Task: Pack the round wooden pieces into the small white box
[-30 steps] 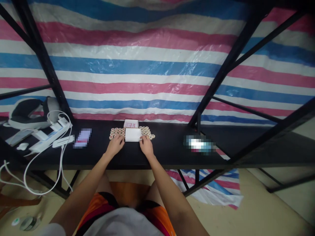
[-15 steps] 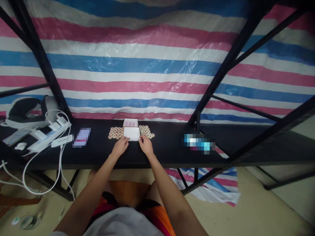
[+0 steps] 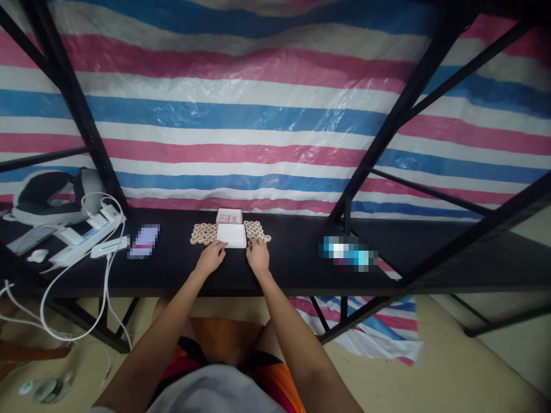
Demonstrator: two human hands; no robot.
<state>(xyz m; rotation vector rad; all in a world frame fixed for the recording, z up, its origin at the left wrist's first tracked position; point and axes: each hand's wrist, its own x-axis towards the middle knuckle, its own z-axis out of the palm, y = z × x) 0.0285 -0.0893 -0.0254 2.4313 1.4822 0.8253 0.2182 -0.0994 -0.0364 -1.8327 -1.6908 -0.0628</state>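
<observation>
A white open box [image 3: 231, 235] lies on the black table, with a second box part [image 3: 229, 216] bearing red print behind it. Round wooden pieces [image 3: 203, 232] are laid in rows left of the box, and more round pieces [image 3: 257, 229] sit to its right. My left hand [image 3: 210, 256] touches the near left corner of the white box, its fingers bent together. Beside the box's right edge, my right hand [image 3: 257, 255] has its fingertips at the nearest right-hand pieces; whether it grips one is hidden.
On the left of the black table [image 3: 181, 275] are a phone [image 3: 145, 241], a power strip with white cables [image 3: 90, 238], a mouse-like white item [image 3: 38, 256] and a grey neck pillow [image 3: 55, 201]. A blurred item [image 3: 348, 252] lies right. Black metal posts flank the table.
My right hand has shifted slightly right, from the white box's corner to the pieces beside it. My left hand stays at the box's left corner.
</observation>
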